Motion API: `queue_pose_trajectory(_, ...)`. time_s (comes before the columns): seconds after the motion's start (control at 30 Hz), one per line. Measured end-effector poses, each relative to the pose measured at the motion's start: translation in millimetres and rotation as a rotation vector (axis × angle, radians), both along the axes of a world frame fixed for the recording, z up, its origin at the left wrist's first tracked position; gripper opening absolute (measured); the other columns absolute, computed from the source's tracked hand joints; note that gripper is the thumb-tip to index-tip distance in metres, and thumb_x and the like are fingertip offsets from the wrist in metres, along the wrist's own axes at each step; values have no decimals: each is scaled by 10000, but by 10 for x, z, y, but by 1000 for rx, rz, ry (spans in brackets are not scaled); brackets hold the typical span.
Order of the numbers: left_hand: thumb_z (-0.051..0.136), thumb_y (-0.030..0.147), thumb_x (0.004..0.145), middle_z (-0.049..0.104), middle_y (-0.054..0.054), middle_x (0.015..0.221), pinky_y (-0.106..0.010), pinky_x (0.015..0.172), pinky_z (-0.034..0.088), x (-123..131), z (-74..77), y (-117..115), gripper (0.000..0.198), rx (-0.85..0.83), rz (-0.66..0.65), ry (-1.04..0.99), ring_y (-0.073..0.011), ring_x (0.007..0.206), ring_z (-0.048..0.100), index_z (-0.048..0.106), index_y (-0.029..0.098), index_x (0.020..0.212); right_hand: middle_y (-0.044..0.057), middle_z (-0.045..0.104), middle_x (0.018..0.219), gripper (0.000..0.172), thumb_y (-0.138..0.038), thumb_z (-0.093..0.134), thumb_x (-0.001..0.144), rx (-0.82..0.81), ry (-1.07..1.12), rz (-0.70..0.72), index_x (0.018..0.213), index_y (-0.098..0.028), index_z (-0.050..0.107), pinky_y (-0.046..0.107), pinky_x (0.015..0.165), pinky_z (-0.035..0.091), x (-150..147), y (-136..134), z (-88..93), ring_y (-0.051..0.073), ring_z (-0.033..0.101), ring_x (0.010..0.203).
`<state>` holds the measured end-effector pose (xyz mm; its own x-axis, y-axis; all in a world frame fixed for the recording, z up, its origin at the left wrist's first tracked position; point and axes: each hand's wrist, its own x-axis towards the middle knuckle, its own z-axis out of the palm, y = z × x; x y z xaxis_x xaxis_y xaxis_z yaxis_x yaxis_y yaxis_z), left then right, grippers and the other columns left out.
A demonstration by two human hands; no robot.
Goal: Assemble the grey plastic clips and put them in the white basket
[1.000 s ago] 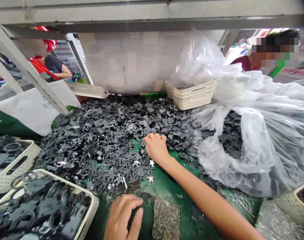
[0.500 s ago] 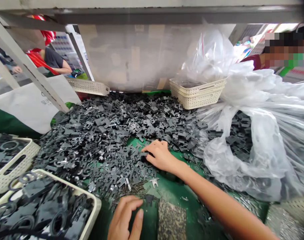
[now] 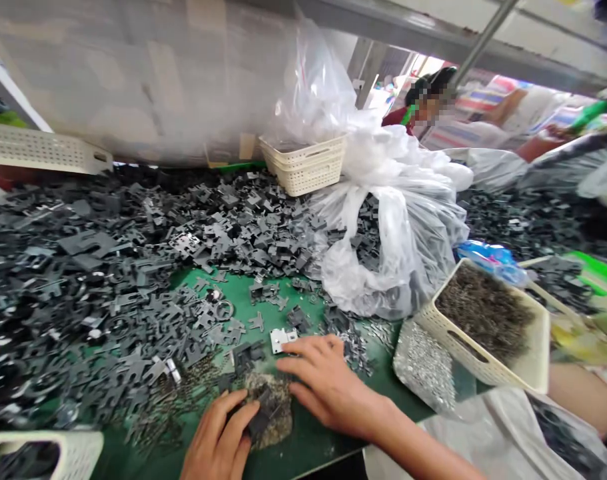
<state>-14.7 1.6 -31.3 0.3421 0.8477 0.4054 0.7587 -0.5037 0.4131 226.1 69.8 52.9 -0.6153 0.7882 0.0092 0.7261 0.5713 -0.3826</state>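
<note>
My left hand (image 3: 220,433) rests at the near edge of a speckled stone block (image 3: 278,430). Its bent fingers hold a dark grey plastic part (image 3: 268,408) against the top of the block. To the right of it my right hand (image 3: 326,377) lies palm down with fingers stretched out. The index fingertip reaches a bright silver plate with small holes (image 3: 279,339) on the green table (image 3: 303,460). Another dark part (image 3: 246,357) lies just behind the block. The undersides of both hands are hidden.
A large heap of dark grey parts (image 3: 233,227) spreads behind and left. Stacked cream baskets (image 3: 308,170) and a clear plastic bag (image 3: 393,267) stand at the back. To the right are a bag of small silver pieces (image 3: 426,367) and a basket of small brown springs (image 3: 483,313). A person is beyond.
The view has swung right. My right hand has come back from the heap to beside the stone block. Dark parts now lie on the block, under my left hand.
</note>
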Motion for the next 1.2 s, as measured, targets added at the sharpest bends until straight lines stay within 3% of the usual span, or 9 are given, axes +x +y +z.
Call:
queue_pose_trajectory(0.13,532,434,872,673,-34,1125,-356,838,551,35,83,2,299,24,-26,137,-239,1024,635,612,309,1132,27,677,971,170,-208,496,941,80,-48,-311,953,-262,656,373,804,234,395,81,-60,207,507,920)
queue_pose_trajectory(0.2,570,477,838,673,-38,1118,-367,845,541,77,148,30,340,60,-33,177,-241,1012,628,617,299,1123,13,671,897,148,-214,536,928,88,-115,-295,935,-280,668,366,777,226,456,135,-108,205,496,880)
queue_pose_trajectory(0.33,565,342,831,667,-56,1097,-372,864,517,155,217,40,308,83,-19,185,-229,992,618,613,263,1125,22,641,833,97,-205,582,895,131,-292,-171,832,-230,650,364,754,215,354,200,-226,208,475,849)
queue_pose_trajectory(0.5,571,299,827,641,-61,1149,-383,902,489,166,282,-10,335,42,-10,181,-228,1035,594,590,255,1159,55,624,786,159,-166,543,900,183,-334,-120,751,-175,597,366,722,223,273,245,-297,217,468,800)
queue_pose_trajectory(0.6,570,293,835,640,-62,1144,-394,907,486,134,337,12,326,34,-40,184,-222,1020,594,593,256,1158,49,627,779,136,-145,543,888,161,-289,-106,777,-184,611,358,712,232,301,262,-304,215,478,791)
queue_pose_trajectory(0.77,571,328,861,634,-59,1147,-423,913,485,83,386,76,281,-7,-100,191,-229,1021,589,616,284,1135,32,659,842,168,-147,521,905,31,-132,-154,988,-230,641,340,726,252,319,219,-273,205,504,821)
queue_pose_trajectory(0.97,561,228,858,652,-52,1081,-416,959,438,53,501,213,229,3,-183,77,-210,1012,583,632,265,1072,13,692,884,159,-185,543,919,-71,-44,-234,1010,-259,652,336,765,263,351,163,-223,188,533,841)
queue_pose_trajectory(1.07,490,196,898,670,-40,962,-364,880,450,16,561,493,193,14,-43,-8,-187,927,587,641,239,1011,26,681,891,145,-187,541,920,4,-84,-267,977,-247,659,342,758,254,365,158,-202,189,525,834)
queue_pose_trajectory(1.2,449,266,908,650,-71,977,-367,752,443,-33,518,970,241,-160,222,133,-232,882,561,656,219,1021,17,648,815,124,-216,553,920,45,-159,-194,880,-247,666,341,727,235,273,132,-206,184,501,797)
